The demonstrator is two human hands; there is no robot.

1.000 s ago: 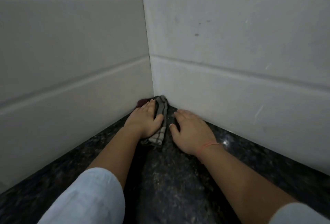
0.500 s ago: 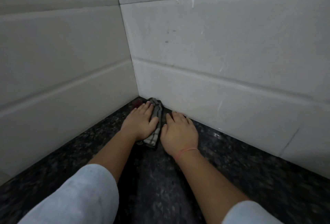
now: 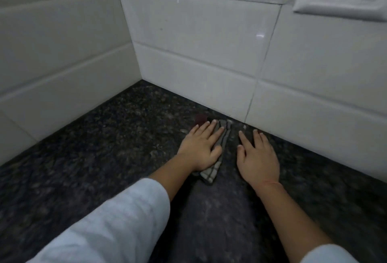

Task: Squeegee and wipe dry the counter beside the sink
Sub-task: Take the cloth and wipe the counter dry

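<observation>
Currently: wipe-dry stage, approx. mid-task by judgement. Left hand [image 3: 199,147] lies flat, fingers straight, pressing the checked cloth [image 3: 211,173] onto the counter [image 3: 104,158], fingertips near the back wall [image 3: 199,63]. Right hand [image 3: 258,158] rests flat w/ fingers spread on bare stone just beside the cloth, equally near the back wall. No squeegee in view; that step prob. done. Counter farther from the back wall likely remains.

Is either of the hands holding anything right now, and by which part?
Nothing is gripped. The left hand presses flat on the checked cloth, fingers straight; the right hand lies flat on the counter beside it.
</observation>
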